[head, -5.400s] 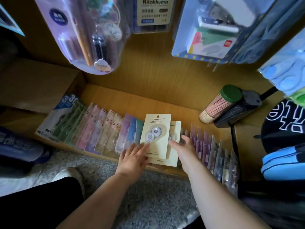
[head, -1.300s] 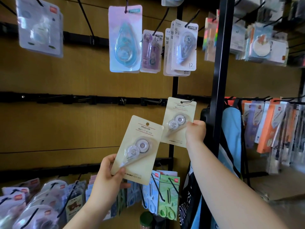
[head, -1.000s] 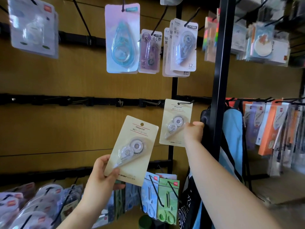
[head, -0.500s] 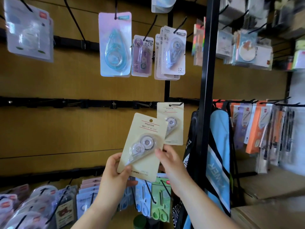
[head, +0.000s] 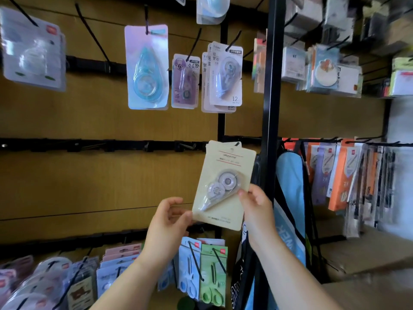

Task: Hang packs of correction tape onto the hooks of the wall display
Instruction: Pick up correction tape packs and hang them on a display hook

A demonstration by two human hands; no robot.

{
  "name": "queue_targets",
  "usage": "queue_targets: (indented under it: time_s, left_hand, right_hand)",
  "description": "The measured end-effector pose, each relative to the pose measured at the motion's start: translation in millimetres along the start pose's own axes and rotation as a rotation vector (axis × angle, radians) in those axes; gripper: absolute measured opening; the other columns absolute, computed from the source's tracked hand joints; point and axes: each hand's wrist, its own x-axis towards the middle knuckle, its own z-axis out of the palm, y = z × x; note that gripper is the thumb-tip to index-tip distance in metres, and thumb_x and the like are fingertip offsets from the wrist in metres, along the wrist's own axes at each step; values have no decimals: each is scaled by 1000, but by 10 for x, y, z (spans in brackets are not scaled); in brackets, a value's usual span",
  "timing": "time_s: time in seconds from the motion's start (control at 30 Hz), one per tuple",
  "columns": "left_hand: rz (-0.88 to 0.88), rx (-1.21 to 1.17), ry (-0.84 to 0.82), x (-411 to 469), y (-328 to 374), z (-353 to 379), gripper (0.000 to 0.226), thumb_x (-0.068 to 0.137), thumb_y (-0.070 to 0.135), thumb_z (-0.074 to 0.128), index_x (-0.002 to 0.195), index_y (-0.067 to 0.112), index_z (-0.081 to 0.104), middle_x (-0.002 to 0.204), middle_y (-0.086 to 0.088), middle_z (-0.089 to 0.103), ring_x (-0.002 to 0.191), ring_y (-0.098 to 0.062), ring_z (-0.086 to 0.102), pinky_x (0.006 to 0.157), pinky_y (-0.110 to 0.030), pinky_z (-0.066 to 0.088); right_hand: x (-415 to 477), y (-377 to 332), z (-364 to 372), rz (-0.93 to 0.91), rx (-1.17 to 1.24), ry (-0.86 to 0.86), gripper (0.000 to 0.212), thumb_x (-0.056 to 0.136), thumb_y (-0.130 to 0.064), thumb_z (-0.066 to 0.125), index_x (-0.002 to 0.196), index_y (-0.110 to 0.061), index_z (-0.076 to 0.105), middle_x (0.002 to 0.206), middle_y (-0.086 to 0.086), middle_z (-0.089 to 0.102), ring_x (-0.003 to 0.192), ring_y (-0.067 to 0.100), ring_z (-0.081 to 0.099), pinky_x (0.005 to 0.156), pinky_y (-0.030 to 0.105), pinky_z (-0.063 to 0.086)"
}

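A "12" is printed low on the front grey tape pack [head: 225, 74], "20" on the pack behind it [head: 231, 107], "6" on the purple pack [head: 185, 86] and "5" on the green scissors pack [head: 212, 271], while the cream pack's [head: 223, 211] print is too small to read.

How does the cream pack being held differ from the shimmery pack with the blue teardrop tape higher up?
The cream pack is tilted, pinched by the right hand; the shimmery pack hangs straight from a hook. The cream pack's card is plain beige, the shimmery pack's pink-blue. The cream pack's dispenser is clear and slanted; the shimmery pack's is blue, tip up. Both are carded blister packs.
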Motion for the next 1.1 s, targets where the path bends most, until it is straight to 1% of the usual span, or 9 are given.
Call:
queue_targets:
  time_s: [0.1, 0.2, 0.3, 0.47, 0.57, 0.7, 0.83, 0.97, 1.1]
  left_hand:
    - [79, 79, 72, 157, 143, 46, 30, 88, 9, 53, 117, 13, 48, 92, 4, 57, 88, -13, 57, 77, -27, 49]
    - [180, 193, 77, 348, 310, 121, 44, 88, 11, 54, 129, 16, 43, 112, 5, 54, 99, -8, 52, 82, -17, 43]
    - [204, 283, 47, 541, 449, 150, 61, 87, 11, 55, 141, 20, 28, 146, 1, 33, 133, -14, 33, 106, -29, 30]
    - [236, 370, -76, 710, 525, 114, 64, 87, 6, 54, 142, 23, 26, 151, 5, 24, 141, -13, 18, 116, -34, 20]
    - [227, 369, -113, 761, 541, 107, 60, 86, 5, 54, 138, 27, 33, 148, 6, 30, 137, -19, 28, 113, -39, 28]
    - [267, 361, -137, 792, 523, 91, 60, 86, 1, 54, 137, 26, 35, 146, 6, 33, 137, -10, 26, 100, -17, 22]
    - [239, 317, -168, 796, 498, 73, 59, 88, 3, 53, 136, 31, 34, 145, 2, 33, 136, -15, 29, 103, -27, 29]
    - [246, 347, -167, 818, 461, 40, 57, 89, 8, 53, 136, 34, 33, 141, 1, 36, 131, -18, 36, 96, -29, 35]
    - [259, 376, -199, 876, 433, -6, 56, 89, 9, 52, 135, 35, 34, 130, 8, 39, 117, -5, 39, 87, -23, 35]
  right_hand:
    - [122, -65, -90, -6, 31, 27, 23, 95, -10, 42, 78, -21, 53, 74, -3, 57, 66, 8, 54, 54, 19, 42]
    - [191, -81, -84, -63, -21, 53, 27, 94, -10, 43, 73, -23, 52, 67, -4, 52, 60, 7, 46, 54, 18, 37]
    - [248, -70, -58, -76, -35, 91, 24, 94, -10, 43, 76, -20, 55, 69, -3, 53, 62, 10, 47, 60, 24, 39]
    - [319, -3, -60, -27, -13, 128, 28, 94, -10, 41, 71, -23, 50, 73, -1, 56, 67, 14, 52, 60, 27, 43]
    - [343, 23, -46, -17, -16, 137, 26, 94, -9, 42, 73, -21, 51, 71, -2, 56, 63, 10, 50, 55, 23, 41]
    - [386, 42, -20, -16, -10, 136, 13, 94, -10, 42, 89, -12, 54, 72, -2, 55, 62, 9, 50, 54, 22, 40]
    - [444, 87, -20, -2, 6, 141, 14, 94, -11, 42, 89, -13, 55, 73, -2, 56, 65, 12, 50, 58, 24, 42]
    - [512, 159, 7, 0, -68, 167, 14, 94, -12, 42, 86, -11, 53, 66, -2, 49, 58, 10, 43, 40, 6, 36]
    - [629, 212, 114, -6, -143, 155, 16, 95, -12, 39, 85, -8, 51, 66, -2, 48, 58, 9, 42, 47, 18, 35]
